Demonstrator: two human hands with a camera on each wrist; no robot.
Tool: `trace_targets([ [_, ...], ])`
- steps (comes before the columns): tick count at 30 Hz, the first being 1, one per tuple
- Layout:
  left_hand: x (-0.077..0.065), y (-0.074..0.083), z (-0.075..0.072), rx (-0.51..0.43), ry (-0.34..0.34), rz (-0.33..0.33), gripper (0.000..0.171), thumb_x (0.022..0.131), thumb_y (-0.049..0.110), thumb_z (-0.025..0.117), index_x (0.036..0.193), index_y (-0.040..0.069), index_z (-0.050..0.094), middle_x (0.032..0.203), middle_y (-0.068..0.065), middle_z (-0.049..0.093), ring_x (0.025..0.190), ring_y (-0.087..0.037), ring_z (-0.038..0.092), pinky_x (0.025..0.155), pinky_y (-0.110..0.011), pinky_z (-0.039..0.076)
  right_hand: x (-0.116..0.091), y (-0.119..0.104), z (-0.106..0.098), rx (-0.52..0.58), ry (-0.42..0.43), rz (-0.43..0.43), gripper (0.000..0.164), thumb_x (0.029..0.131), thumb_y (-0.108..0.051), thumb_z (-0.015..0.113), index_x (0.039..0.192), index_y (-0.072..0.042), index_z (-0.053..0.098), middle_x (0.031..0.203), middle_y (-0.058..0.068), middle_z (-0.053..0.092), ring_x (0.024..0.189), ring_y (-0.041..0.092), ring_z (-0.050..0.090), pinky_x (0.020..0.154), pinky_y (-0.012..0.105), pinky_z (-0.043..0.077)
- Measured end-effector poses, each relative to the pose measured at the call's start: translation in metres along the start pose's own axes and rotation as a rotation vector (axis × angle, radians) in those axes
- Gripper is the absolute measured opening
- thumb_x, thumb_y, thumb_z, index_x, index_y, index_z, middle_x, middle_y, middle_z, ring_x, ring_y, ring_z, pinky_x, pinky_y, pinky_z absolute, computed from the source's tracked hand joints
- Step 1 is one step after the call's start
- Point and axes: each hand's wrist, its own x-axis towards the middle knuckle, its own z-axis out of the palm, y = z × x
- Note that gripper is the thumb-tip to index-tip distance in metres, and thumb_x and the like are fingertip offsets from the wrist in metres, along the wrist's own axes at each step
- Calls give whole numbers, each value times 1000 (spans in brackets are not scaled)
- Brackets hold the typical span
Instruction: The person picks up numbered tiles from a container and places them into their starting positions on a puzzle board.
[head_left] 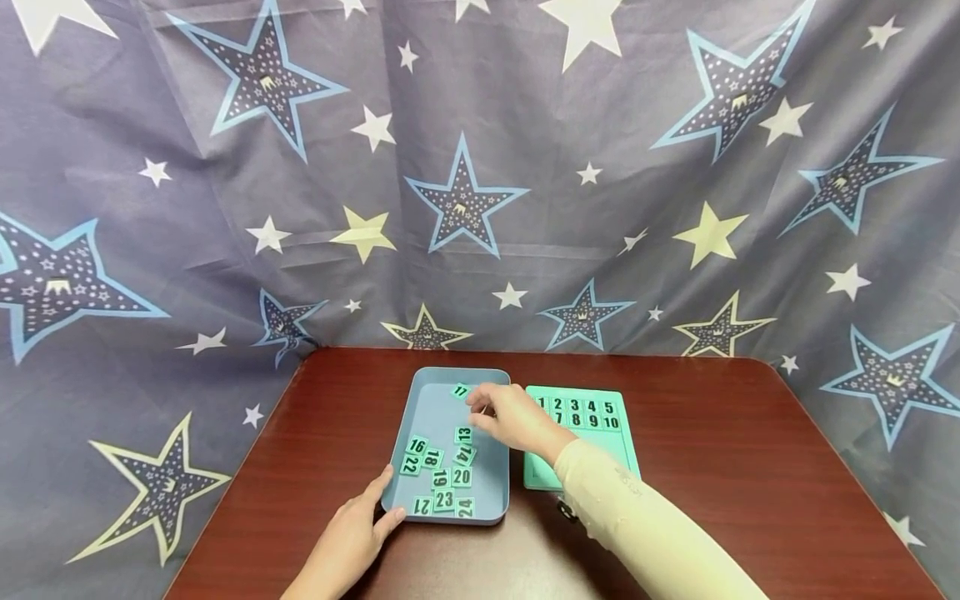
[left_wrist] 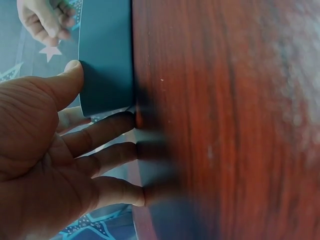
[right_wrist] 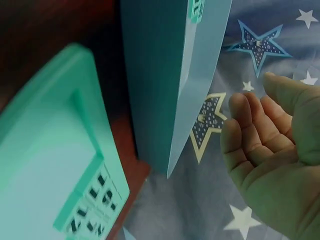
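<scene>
A shallow blue-grey tray (head_left: 489, 450) holds several loose green number tiles, such as 17 (head_left: 461, 391), 13 (head_left: 463, 435) and 20 (head_left: 462, 477). My left hand (head_left: 352, 529) rests at its near left corner; in the left wrist view the thumb touches the rim and the other fingers stretch out straight beside the wall. Above the tray's right side hovers my right hand (head_left: 517, 417), fingers loosely bent with nothing between them, beside tile 17. A green number board (head_left: 536, 475) lies right of the tray, its top rows filled with tiles up to 10; my right arm covers part of it.
Tray and board lie on a reddish-brown wooden table (head_left: 712, 467). Behind its far edge hangs a grey-blue cloth (head_left: 420, 283) with stars. A small dark object (head_left: 567, 509) shows at the right forearm's underside.
</scene>
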Motion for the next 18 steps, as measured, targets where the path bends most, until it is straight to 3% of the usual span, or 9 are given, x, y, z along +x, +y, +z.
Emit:
trace_targets([
  [8,0,0,-2,-7,-7,-8,70,103,32,73,163,10,46,149,-26,63,131,-48,65,105,-65,52,1,-15,31,19,-36,-49,24,100,-15,76,121,-4,74,111,9,81,103,23,77,95,38,61],
  [14,0,0,-1,-3,-16,-4,70,103,32,72,164,10,45,150,-25,62,132,-48,64,105,-66,52,-3,-19,51,-35,-91,-51,24,101,-19,76,122,-7,75,110,4,81,104,18,77,96,31,59],
  [18,0,0,-2,-8,-13,-4,69,103,33,72,163,10,45,150,-25,63,133,-48,63,106,-66,51,-3,-18,52,-84,-72,-58,21,104,-19,72,122,-10,75,114,3,81,108,18,77,100,33,59],
])
